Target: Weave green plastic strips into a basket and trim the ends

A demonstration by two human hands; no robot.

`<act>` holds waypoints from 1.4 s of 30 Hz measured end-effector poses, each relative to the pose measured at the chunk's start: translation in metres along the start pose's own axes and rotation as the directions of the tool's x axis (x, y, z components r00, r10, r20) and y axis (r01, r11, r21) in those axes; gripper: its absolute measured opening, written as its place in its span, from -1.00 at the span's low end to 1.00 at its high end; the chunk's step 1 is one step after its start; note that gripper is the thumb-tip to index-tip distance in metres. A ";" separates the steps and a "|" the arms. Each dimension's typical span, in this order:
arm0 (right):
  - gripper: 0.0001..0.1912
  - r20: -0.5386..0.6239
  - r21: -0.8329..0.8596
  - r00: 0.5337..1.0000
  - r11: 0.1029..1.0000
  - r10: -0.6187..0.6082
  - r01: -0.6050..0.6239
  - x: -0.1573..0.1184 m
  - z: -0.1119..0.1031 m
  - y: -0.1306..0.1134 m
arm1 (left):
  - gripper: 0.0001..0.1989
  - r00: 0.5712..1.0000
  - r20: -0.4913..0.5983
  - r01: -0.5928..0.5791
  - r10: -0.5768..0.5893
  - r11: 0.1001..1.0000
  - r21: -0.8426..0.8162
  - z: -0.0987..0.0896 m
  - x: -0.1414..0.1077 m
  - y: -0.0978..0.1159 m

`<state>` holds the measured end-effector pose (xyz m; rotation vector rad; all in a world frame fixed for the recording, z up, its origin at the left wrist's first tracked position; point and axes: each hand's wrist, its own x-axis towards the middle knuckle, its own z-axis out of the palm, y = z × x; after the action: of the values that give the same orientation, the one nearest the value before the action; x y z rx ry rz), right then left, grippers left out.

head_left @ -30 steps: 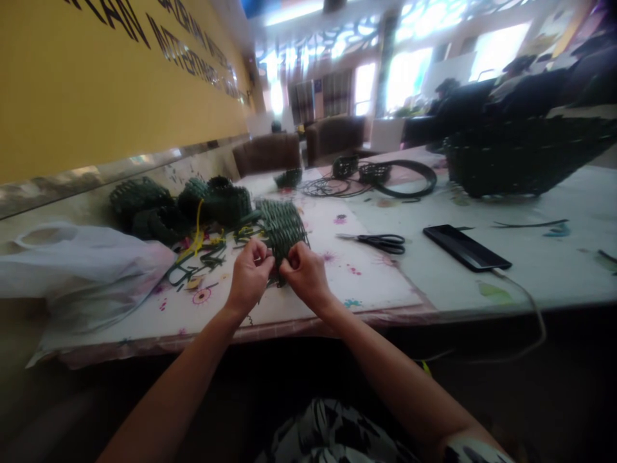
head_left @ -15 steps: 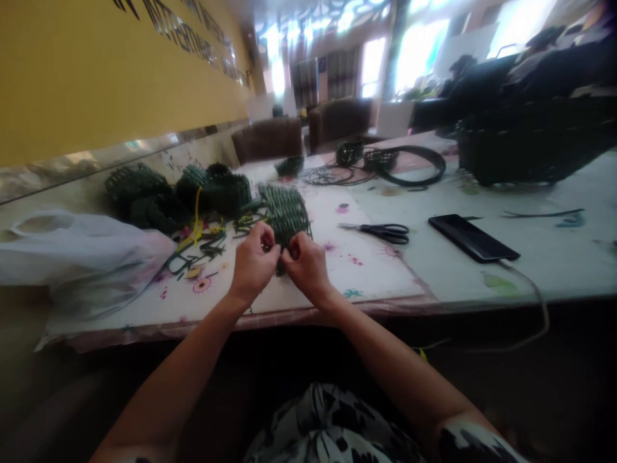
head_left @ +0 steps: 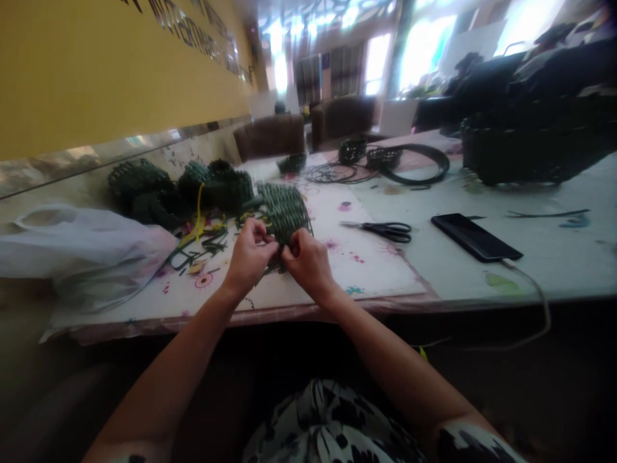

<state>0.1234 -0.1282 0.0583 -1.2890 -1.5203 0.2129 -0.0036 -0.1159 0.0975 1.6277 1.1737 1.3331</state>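
Note:
A dark green woven basket lies on its side on the table in front of me. At its near edge, my right hand is closed, with thumb and fingers gripping the weave. Just to the left, my left hand is closed in a pinch, its fingertips close to the same edge. Whatever sits between those fingertips is too small and dark to make out. Cut green and yellow strips lie beside the basket on the left.
Black-handled scissors and a phone on a white cable lie to the right. A white plastic bag and more green woven pieces are at left. Behind are a coiled strip and a large dark basket.
My left hand has shifted slightly, its fingertips drawing a little apart from my right hand's. The right hand stays at the basket's edge. The view has tilted slightly.

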 end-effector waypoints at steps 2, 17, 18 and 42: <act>-0.91 0.012 -0.088 1.000 0.996 -0.016 0.017 0.000 -0.003 -0.003 | -0.68 0.999 -0.029 -0.040 0.040 0.999 0.018 0.003 -0.001 -0.001; -0.87 0.012 -0.522 0.998 0.852 0.068 -0.051 -0.008 -0.003 -0.014 | -0.76 0.974 -0.151 -0.148 0.170 0.978 0.144 0.033 -0.006 -0.012; -0.87 0.005 -0.517 0.997 0.854 0.076 -0.062 -0.007 -0.003 -0.013 | -0.76 0.972 -0.155 -0.153 0.175 0.978 0.145 0.034 -0.005 -0.014; -0.88 -0.100 -0.509 0.995 0.858 0.022 -0.070 -0.015 0.005 0.006 | -0.77 0.970 -0.165 -0.145 0.177 0.971 0.190 0.047 -0.008 -0.024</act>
<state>0.1203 -0.1351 0.0431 -1.7293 -1.5215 -0.2400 0.0366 -0.1142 0.0629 1.7903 1.3226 1.5443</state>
